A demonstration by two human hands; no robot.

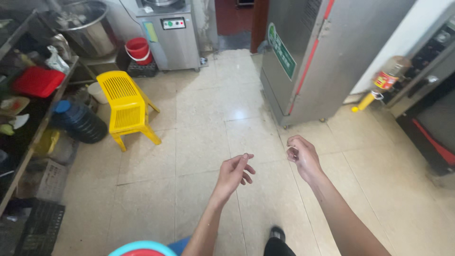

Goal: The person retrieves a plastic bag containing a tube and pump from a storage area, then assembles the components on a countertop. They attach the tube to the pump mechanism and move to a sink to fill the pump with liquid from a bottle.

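Observation:
My left hand and my right hand hang in front of me above the tiled floor, a short gap between them. Both hold nothing. The fingers of each are loosely curled and slightly apart. My dark shoe shows below them on the floor. The nearest object is a large steel cabinet, just beyond my right hand.
A yellow plastic chair stands at the left beside a dark blue water jug. Shelving with a red tray lines the left wall. A red bucket and steel machine are at the back. Black crates sit bottom left.

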